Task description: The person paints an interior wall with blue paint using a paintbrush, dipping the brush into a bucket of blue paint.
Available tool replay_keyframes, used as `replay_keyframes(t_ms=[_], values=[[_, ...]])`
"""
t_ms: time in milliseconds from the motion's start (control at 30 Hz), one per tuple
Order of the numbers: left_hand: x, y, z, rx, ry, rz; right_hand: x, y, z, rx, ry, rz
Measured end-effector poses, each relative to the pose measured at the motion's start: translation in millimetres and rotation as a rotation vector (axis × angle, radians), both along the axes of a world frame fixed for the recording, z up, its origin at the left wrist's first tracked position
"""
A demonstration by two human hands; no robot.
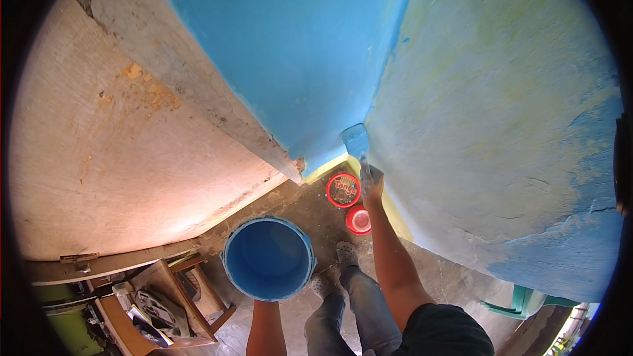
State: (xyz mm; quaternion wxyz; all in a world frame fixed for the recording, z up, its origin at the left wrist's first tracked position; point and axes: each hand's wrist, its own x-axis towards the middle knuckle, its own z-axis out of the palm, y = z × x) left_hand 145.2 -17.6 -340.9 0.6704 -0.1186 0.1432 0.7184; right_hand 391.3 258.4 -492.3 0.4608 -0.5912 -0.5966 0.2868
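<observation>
My right hand [371,182] is closed round the handle of a wide paintbrush [355,140]. The brush head is coated in blue and lies against the wall near the corner, low above the floor. A blue paint bucket [267,257] is held upright in front of my legs, its inside coated blue with paint at the bottom. My left forearm [266,329] reaches up to the bucket's near side and seems to support it; the bucket hides that hand and its fingers. The blue wall [283,46] meets the patchy, pale blue-green wall [488,112] at this corner.
A round tub with a red rim [343,190] and a smaller red container [358,220] stand on the floor below my right hand. Wooden furniture holding odds and ends [165,306] is at lower left. A green plastic chair [517,303] stands at lower right. The left wall [132,145] is peeling.
</observation>
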Motion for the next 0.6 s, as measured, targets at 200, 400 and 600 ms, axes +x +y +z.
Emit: replay_keyframes(t_ms=[200,400,600], values=[[3.8,27.3,2.7,-0.033,-0.037,0.0,10.1,-9.7,-26.7,-0.47,-0.314,-0.249],[-21.0,3.3,21.5,-0.07,0.002,0.066,-52.5,-64.5,46.8,-0.218,-0.106,-0.052],[-17.8,5.8,-1.8,-0.051,-0.019,0.027,-35.2,-34.4,-20.4,-0.448,-0.345,-0.17]])
